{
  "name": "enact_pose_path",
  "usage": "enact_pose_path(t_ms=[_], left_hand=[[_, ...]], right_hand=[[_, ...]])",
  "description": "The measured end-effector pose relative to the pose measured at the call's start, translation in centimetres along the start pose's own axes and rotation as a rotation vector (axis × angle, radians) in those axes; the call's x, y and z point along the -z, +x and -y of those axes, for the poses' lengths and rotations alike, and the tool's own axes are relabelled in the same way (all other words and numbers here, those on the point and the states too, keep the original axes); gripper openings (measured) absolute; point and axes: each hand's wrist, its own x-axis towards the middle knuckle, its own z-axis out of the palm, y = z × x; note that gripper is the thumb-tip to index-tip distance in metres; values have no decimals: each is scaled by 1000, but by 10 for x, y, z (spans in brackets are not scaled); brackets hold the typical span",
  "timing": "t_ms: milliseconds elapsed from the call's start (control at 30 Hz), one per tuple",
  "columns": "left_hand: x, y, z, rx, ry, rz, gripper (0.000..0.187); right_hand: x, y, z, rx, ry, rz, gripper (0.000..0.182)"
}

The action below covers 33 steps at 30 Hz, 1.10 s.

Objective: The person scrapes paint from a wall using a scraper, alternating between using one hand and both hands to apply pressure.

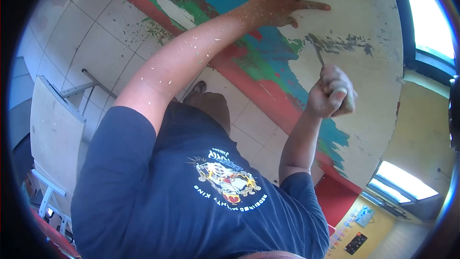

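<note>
Patchily painted wall (369, 81), slim blade (318, 53), apparently grey

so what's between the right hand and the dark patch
The head view shows a thin tool there, running from the right hand to the dark patch.

Against the painted surface (373, 81), the picture's top edge cuts off the left hand (286, 4) at some fingertips, and the right hand (333, 93) mostly hides the thin tool's (318, 54) handle.
</note>
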Motion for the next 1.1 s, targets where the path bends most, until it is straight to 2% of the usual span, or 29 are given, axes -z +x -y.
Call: enact_pose_path(t_ms=[133,300,367,467,533,567,700,800,900,1033,1100], left_hand=[[2,-4,-5,11,-2,-4,95],[-2,-4,-6,8,4,-87,96],[3,0,-9,33,-3,1,96],[5,-2,-10,40,23,4,94],[4,0,-9,40,31,7,93],[3,-2,-9,38,29,23,92],[0,-2,-11,39,56,2,92],[0,-2,-7,32,43,25,93],[-1,-1,-12,45,79,30,94],[-1,-1,-12,54,88,68,92],[1,2,-12,59,117,65,91]], right_hand=[[-2,4,2,-46,-30,73,44],[7,6,2,-79,47,14,41],[8,7,-3,-63,58,5,40],[15,-10,-8,-179,-55,-30,37],[8,-8,-9,-127,-19,20,37],[6,-4,-8,-25,103,-22,37],[16,-10,-21,-198,87,-22,36],[18,-6,-12,-85,126,-34,37],[26,-12,-16,-181,93,-23,37],[30,-21,-10,-167,52,-89,37],[28,-16,-14,-162,128,-157,41]])
